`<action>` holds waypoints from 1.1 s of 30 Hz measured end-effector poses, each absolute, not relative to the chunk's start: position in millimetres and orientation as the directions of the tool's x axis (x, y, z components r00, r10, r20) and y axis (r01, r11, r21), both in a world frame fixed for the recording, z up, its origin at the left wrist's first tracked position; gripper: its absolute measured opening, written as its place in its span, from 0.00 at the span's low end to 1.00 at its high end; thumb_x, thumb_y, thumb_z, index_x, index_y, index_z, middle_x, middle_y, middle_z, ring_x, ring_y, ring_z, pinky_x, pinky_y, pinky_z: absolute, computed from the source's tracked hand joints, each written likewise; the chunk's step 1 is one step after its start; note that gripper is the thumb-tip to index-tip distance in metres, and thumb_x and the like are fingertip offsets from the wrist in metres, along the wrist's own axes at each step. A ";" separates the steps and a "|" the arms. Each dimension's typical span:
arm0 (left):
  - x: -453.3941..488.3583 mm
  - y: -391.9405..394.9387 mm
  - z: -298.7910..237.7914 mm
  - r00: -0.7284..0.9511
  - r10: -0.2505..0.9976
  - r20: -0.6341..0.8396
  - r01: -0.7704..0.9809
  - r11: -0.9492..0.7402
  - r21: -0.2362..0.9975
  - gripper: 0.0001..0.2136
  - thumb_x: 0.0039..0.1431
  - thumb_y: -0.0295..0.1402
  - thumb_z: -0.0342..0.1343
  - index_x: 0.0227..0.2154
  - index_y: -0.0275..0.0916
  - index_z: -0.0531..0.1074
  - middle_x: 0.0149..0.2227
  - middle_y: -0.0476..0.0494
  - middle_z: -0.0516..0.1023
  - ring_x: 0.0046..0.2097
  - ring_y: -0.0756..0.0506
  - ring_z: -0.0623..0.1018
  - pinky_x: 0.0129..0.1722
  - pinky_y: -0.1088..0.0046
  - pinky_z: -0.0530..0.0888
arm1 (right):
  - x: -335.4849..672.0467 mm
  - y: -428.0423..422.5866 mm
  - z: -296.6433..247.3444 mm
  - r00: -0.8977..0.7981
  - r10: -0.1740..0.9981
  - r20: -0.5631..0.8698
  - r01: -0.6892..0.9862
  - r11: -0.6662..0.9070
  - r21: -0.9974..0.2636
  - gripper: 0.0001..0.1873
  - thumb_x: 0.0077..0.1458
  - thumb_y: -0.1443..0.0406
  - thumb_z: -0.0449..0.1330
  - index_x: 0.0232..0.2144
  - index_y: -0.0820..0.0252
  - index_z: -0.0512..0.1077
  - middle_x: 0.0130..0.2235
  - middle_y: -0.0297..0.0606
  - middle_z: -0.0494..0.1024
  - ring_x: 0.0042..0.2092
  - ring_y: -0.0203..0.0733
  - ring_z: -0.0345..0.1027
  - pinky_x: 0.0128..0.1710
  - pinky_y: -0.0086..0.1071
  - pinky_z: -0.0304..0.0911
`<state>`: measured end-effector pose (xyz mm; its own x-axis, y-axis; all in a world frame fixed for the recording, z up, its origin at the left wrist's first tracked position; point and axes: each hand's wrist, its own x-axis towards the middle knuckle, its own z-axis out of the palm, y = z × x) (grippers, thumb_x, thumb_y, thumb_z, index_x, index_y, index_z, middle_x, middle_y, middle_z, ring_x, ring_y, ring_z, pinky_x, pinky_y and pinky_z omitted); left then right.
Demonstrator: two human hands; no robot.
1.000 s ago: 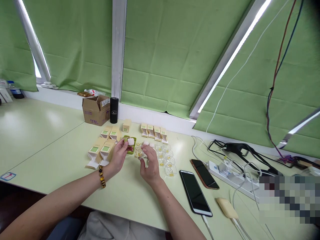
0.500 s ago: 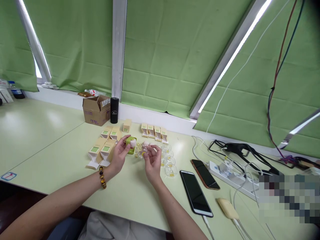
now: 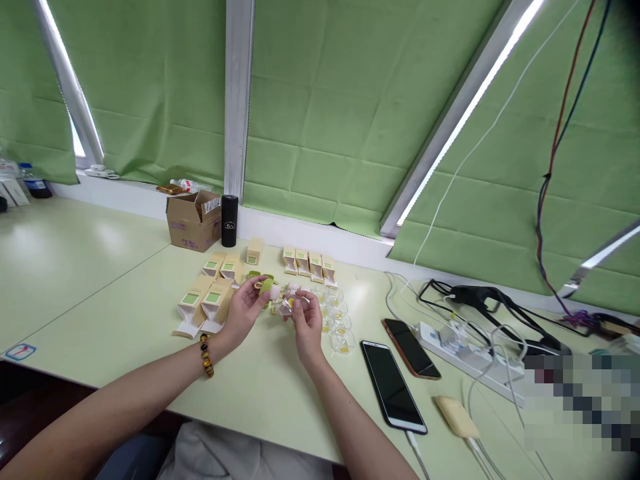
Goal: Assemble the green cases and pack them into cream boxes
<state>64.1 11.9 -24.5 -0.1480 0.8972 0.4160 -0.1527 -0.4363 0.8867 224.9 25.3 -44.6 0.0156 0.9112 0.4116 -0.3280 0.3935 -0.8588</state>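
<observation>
My left hand [image 3: 246, 311] is closed round a small green holder with a white piece [image 3: 269, 289] at its tip. My right hand [image 3: 306, 322] pinches a small clear plastic case [image 3: 287, 305] right beside it. The two items almost touch between my hands, just above the pale green table [image 3: 260, 390]. A beaded bracelet [image 3: 205, 355] sits on my left wrist.
Tan and green small boxes [image 3: 203, 307] lie left of my hands, more boxes [image 3: 309, 263] stand behind. Several clear cases [image 3: 339, 327] lie to the right. Two phones [image 3: 393, 384], a power strip with cables [image 3: 465, 347], a cardboard box [image 3: 193, 219] and a black cylinder [image 3: 229, 221] stand around.
My left hand has tilted the green holder towards the right hand. My right hand has lifted the clear case and brought it close to the holder.
</observation>
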 end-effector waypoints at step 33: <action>63.6 13.5 -31.9 -0.047 0.899 0.436 0.031 -0.434 0.900 0.21 0.61 0.47 0.67 0.51 0.39 0.75 0.44 0.41 0.79 0.45 0.43 0.79 0.47 0.67 0.76 | 221.5 16.2 -37.0 0.011 0.920 0.391 -0.304 0.376 -0.875 0.20 0.58 0.50 0.70 0.45 0.53 0.72 0.44 0.39 0.76 0.42 0.43 0.73 0.35 0.35 0.75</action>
